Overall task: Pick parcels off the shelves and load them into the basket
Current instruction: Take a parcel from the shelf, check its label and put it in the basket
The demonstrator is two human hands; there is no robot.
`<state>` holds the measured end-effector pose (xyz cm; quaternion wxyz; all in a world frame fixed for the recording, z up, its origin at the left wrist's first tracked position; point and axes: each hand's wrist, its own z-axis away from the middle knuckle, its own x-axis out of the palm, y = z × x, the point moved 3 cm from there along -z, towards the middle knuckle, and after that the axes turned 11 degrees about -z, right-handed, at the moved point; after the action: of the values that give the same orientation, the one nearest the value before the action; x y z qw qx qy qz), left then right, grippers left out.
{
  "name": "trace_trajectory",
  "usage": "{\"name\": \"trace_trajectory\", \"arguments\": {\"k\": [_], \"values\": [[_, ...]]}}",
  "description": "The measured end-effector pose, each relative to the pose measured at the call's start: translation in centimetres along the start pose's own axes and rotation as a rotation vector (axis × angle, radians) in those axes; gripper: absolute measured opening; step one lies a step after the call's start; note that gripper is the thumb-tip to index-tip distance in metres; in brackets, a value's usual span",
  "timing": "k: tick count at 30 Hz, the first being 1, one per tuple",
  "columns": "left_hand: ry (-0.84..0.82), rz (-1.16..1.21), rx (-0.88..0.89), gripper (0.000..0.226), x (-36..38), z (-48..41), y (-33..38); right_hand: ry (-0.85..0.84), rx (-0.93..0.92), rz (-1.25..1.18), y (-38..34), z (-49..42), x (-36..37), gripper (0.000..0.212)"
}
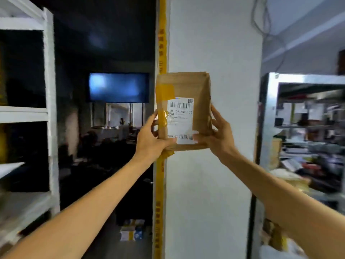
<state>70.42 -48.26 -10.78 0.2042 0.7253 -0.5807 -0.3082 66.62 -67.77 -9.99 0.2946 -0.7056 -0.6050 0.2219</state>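
A brown cardboard parcel (183, 86) with yellow tape and a white barcode label is held upright at arm's length, in front of a white pillar. My left hand (152, 138) grips its lower left edge, thumb across the front. My right hand (217, 135) grips its lower right edge, thumb on the label's bottom. No basket is in view.
A white shelf rack (49, 101) stands at the left. A metal shelf unit (306, 128) crowded with parcels stands at the right. The white pillar (214, 43) with a yellow tape strip fills the middle. A dark room with a screen (118, 87) lies behind; small boxes (131, 232) sit on the floor.
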Motion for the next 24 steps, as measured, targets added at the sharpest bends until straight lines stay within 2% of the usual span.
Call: {"name": "trace_trajectory", "arguments": {"k": [6, 12, 17, 20, 24], "values": [[-0.247, 0.146, 0.114, 0.093, 20.1, 1.3, 1.1, 0.333, -0.012, 0.349, 1.2, 5.2, -17.6, 0.099], [-0.471, 0.322, 0.162, 0.08, 36.9, 6.2, 4.0, 0.586, 0.014, 0.628, 1.0, 12.1, -31.9, 0.107], [-0.636, 0.448, 0.184, 0.081, 47.0, 10.3, 7.4, 0.803, 0.106, 0.779, -1.1, 17.7, -40.0, 0.112], [-0.759, 0.523, 0.168, 0.076, 52.0, 12.9, 9.4, 0.923, 0.158, 0.841, -2.2, 20.7, -43.4, 0.111], [-0.93, 0.599, 0.207, 0.082, 58.6, 16.7, 10.8, 1.061, 0.21, 0.89, -2.6, 24.8, -47.1, 0.109]]}}
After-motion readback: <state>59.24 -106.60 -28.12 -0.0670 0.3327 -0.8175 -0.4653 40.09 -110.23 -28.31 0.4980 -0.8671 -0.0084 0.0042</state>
